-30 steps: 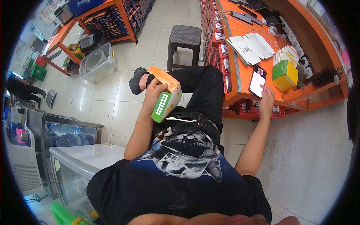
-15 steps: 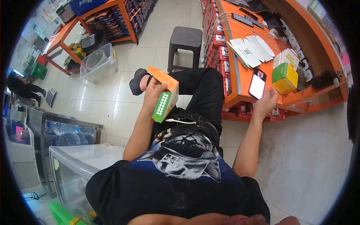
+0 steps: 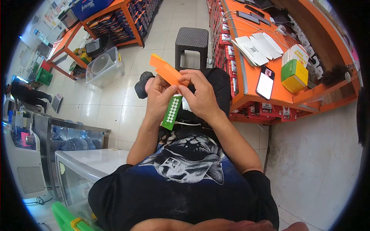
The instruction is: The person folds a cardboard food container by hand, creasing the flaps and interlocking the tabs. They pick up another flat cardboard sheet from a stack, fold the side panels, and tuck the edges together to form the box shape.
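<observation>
Above my lap, a folding carton (image 3: pixel 172 111) with a green side, a white diamond pattern and orange flaps is between my two hands. My left hand (image 3: pixel 158 95) grips its left side, fingers wrapped behind. On the flaps' right edge, my right hand (image 3: pixel 200 95) is closed, with thumb and fingers pinching the orange card. A green and yellow box (image 3: pixel 295 77) stands on the orange table to the right. Beside it lies a phone (image 3: pixel 265 82) with a lit white screen.
On the orange table (image 3: pixel 250 82) are white printed cards (image 3: pixel 258 50), more phones (image 3: pixel 254 17) and cables. A dark stool (image 3: pixel 192 38) stands ahead. At left are a clear plastic bin (image 3: pixel 104 69), a white-topped cabinet (image 3: pixel 96 159) and, farther off, a person in dark clothes (image 3: pixel 27 94).
My right hand has left the green and yellow box on the table and moved left to the carton's orange flaps. The carton stays in my left hand, its flaps now turned more toward the right.
</observation>
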`<action>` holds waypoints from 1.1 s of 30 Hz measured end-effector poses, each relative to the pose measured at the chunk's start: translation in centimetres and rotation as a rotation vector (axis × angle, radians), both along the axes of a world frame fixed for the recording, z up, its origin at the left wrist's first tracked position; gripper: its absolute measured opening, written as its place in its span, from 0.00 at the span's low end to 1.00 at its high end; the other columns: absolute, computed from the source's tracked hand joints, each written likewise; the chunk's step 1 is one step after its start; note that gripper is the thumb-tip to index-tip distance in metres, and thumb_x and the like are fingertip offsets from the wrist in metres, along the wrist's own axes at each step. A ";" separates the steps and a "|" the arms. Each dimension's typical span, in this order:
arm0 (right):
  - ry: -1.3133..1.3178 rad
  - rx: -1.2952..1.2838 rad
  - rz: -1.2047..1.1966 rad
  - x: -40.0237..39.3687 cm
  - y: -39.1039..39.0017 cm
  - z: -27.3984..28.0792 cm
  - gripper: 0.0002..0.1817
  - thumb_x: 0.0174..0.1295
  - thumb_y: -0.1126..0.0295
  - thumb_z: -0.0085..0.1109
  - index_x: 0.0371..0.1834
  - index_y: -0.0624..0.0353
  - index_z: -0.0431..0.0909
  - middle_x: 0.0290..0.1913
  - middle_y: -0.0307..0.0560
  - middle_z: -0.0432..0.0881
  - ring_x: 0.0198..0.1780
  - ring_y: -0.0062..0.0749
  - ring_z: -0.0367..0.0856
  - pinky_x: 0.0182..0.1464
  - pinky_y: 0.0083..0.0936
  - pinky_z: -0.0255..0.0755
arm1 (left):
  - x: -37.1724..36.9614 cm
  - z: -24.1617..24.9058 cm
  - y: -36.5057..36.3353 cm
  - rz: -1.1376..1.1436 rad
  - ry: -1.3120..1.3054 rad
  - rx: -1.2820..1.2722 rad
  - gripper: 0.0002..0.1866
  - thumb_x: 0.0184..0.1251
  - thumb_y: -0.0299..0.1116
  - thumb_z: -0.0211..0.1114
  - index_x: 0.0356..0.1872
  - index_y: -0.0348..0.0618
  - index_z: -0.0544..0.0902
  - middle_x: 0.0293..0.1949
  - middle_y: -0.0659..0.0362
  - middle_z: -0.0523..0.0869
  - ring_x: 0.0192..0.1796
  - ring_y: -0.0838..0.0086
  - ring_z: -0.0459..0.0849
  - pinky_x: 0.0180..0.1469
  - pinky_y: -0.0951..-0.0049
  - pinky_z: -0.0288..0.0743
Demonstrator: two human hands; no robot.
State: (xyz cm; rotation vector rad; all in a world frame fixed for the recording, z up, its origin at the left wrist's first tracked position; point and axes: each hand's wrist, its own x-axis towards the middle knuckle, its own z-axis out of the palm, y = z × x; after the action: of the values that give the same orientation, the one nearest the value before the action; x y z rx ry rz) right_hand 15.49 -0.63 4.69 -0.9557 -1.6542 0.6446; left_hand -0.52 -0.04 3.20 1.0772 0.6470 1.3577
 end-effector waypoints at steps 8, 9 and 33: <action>-0.096 0.052 -0.056 0.3 -1.3 0.5 0.19 0.61 0.76 0.67 0.56 0.64 0.77 0.56 0.57 0.81 0.57 0.52 0.83 0.60 0.39 0.77 | -0.4 -0.6 0.2 -0.004 0.065 0.016 0.25 0.73 0.20 0.60 0.69 0.35 0.67 0.59 0.52 0.80 0.59 0.69 0.83 0.60 0.67 0.82; -0.103 0.050 -0.059 0.3 -1.3 0.6 0.21 0.61 0.77 0.66 0.58 0.65 0.77 0.55 0.57 0.81 0.57 0.51 0.83 0.60 0.38 0.77 | -0.5 -0.6 0.2 -0.003 0.065 0.016 0.25 0.73 0.20 0.60 0.69 0.35 0.67 0.59 0.52 0.80 0.59 0.69 0.83 0.60 0.67 0.82; -0.140 0.144 -0.127 -0.6 -1.1 2.3 0.28 0.63 0.67 0.68 0.66 0.61 0.76 0.59 0.55 0.80 0.59 0.53 0.81 0.61 0.41 0.77 | -0.4 -0.4 -0.2 -0.027 0.329 0.297 0.20 0.70 0.18 0.59 0.62 0.35 0.73 0.59 0.55 0.78 0.67 0.71 0.75 0.66 0.67 0.73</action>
State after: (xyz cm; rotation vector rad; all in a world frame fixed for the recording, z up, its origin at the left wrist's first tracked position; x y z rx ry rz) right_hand 14.86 -1.75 7.03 -1.0103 -1.7215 0.3753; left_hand -0.90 -0.21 2.79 1.5647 0.6781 1.2900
